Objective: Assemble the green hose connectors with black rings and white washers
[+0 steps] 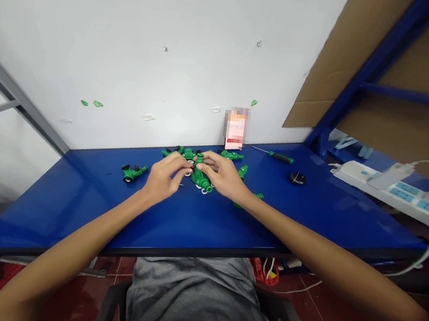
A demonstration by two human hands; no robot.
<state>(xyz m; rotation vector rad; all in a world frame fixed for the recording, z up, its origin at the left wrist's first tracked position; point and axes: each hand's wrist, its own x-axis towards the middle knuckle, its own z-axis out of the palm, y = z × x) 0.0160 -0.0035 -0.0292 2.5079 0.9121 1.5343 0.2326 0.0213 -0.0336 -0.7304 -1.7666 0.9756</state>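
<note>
My right hand (223, 174) is closed around a green plastic Y-shaped hose connector (200, 178) over the middle of the table. Close against its left side is my left hand (165, 175), thumb and fingers pinched at a small dark part that I cannot make out. White rings (204, 191) lie just below the connector. Another green connector (131, 173), with black parts, rests apart on the left. Behind my hands are more green connectors (231, 155), partly covered by my fingers. One green connector (243, 171) shows beside my right hand, and another is mostly hidden under my wrist.
A screwdriver (280, 158) with a green and black handle lies at the back right of the blue table (98, 209). Nearer is a round black object (297, 178). A blurred card (235, 129) leans on the wall. White power strips (391, 192) sit at far right.
</note>
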